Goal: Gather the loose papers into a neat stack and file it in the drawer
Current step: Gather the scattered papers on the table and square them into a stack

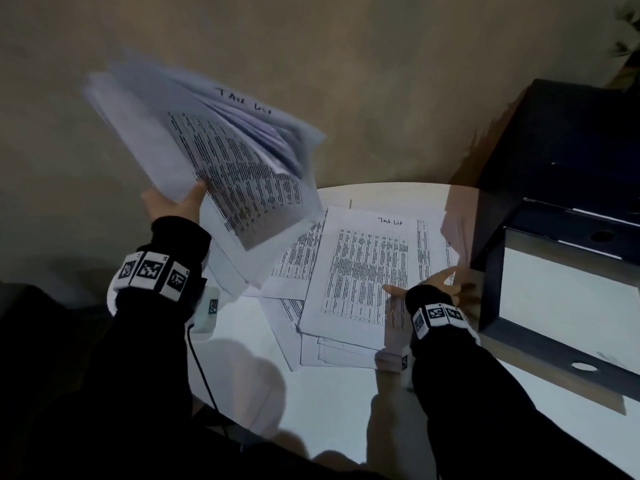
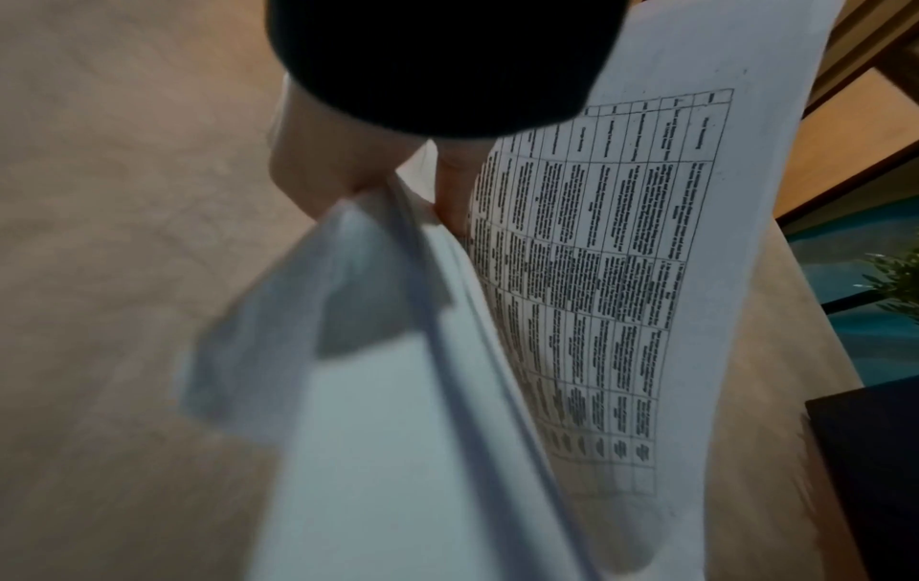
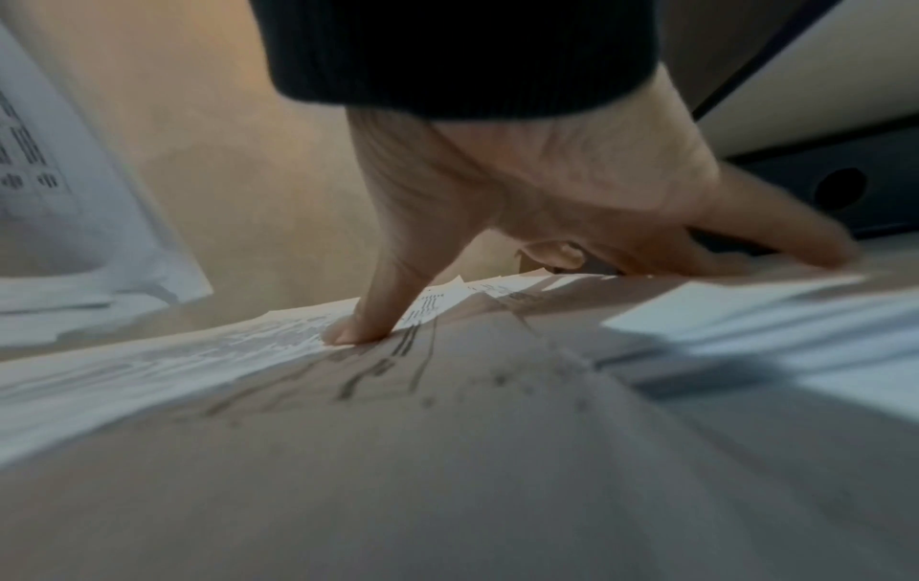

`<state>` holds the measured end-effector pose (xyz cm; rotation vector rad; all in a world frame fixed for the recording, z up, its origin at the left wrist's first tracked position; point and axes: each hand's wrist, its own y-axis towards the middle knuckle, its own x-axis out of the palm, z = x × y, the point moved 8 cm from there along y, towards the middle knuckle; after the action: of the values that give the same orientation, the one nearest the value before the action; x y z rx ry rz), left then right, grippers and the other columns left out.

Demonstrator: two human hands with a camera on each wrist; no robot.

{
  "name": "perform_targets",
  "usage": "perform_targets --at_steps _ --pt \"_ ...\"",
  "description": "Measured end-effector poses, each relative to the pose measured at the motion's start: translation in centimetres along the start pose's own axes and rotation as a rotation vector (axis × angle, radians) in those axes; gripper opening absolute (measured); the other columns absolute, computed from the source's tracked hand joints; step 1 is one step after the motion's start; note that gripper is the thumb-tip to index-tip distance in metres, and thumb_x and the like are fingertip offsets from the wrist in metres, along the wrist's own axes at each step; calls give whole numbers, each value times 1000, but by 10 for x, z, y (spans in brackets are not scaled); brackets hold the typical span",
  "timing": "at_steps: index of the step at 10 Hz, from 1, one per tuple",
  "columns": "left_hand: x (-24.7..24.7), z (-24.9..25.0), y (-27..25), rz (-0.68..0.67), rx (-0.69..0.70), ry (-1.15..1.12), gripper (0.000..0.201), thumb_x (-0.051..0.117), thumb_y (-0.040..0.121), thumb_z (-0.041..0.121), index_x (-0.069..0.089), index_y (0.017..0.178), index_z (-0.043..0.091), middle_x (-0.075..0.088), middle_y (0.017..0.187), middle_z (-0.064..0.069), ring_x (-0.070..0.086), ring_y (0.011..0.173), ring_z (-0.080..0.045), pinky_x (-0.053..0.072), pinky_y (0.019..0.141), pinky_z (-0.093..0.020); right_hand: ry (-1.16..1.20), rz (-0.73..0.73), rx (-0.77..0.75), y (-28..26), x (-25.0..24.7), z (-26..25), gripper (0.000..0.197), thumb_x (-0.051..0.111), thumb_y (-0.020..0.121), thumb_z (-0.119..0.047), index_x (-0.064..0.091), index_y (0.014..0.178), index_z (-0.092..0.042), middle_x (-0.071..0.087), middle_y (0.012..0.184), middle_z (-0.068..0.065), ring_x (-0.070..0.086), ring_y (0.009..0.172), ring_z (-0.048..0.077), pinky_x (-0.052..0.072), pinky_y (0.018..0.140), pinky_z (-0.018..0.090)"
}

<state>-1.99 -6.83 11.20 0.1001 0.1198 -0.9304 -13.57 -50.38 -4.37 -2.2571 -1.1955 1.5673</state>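
My left hand point(image 1: 176, 202) grips a thick fanned bundle of printed papers point(image 1: 221, 150) by its lower corner and holds it up above the table's left side; the same bundle point(image 2: 572, 295) fills the left wrist view. More loose printed sheets point(image 1: 367, 271) lie overlapped on the white round table point(image 1: 311, 393). My right hand point(image 1: 433, 285) rests spread on their right part, thumb point(image 3: 368, 314) and fingers point(image 3: 776, 239) pressing flat on the paper. At the right stands a black drawer unit point(image 1: 561, 161) with its lowest drawer point(image 1: 568, 299) pulled open, white inside.
The open drawer's black front rim point(image 1: 554, 355) juts over the table close to my right wrist. A cable point(image 1: 204, 375) runs from my left wrist device. A plant point(image 1: 627, 36) sits at the far right. Tan floor lies beyond the table.
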Motion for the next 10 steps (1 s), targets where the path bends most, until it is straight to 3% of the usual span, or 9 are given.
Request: perform_targets --at_steps 1,2,3,4,5,7,8,9,10 --pt "7 -13 0 -40 -68 106 85 75 75 40 32 140 4 45 139 -13 50 123 -32 41 104 -53 -121 -27 -54 1 9 -4 138 79 59 -58 -19 148 -18 -16 158 16 -5 146 39 11 117 57" --pt "27 -52 7 -160 -292 174 109 79 70 42 17 149 0 35 148 -20 43 131 -39 37 106 -57 -168 -23 -147 4 17 -14 135 77 57 -63 -13 150 -23 -11 159 13 -6 146 38 10 116 60" --pt "42 -79 8 -312 -366 325 119 83 61 47 20 148 -5 44 143 -27 49 127 -40 41 105 -53 -7 48 -131 9 11 -9 115 61 71 -69 -7 151 -20 -3 160 12 -1 147 32 7 117 54" --pt "61 -115 2 -528 -361 551 126 90 43 50 35 145 -1 50 142 -22 52 126 -38 44 105 -49 88 132 -76 14 9 0 90 39 87 -65 -6 151 -20 -1 160 14 -1 147 30 2 119 48" --pt "69 -136 10 -573 -320 640 110 87 60 39 32 146 0 45 146 -19 47 131 -36 41 108 -47 -15 138 -114 12 11 -6 112 67 74 -59 -9 149 -26 6 155 20 8 144 34 12 116 53" --pt "62 -118 -23 -640 -286 577 60 69 83 5 47 137 -7 51 140 -21 50 130 -35 38 106 -37 83 118 -47 25 4 6 89 64 84 -44 10 149 -15 16 155 14 21 141 36 21 115 48" --pt "62 -129 -23 -679 -249 620 53 67 84 0 50 134 -8 53 138 -24 52 128 -36 39 106 -38 -26 112 -42 18 -8 0 67 76 70 -48 51 115 -5 61 111 17 55 111 33 42 99 44" --pt "64 -133 -21 -698 -237 636 55 69 83 2 50 134 -8 54 137 -23 52 127 -36 39 108 -42 -158 108 -123 8 -11 -13 64 85 56 -49 58 88 -1 66 86 11 62 90 31 51 88 41" --pt "68 -139 -25 -734 -230 649 57 70 82 4 50 134 -7 54 137 -23 52 127 -36 39 109 -44 -106 56 -204 -6 -12 -21 49 81 71 -30 61 105 0 67 107 16 63 102 35 53 87 38"
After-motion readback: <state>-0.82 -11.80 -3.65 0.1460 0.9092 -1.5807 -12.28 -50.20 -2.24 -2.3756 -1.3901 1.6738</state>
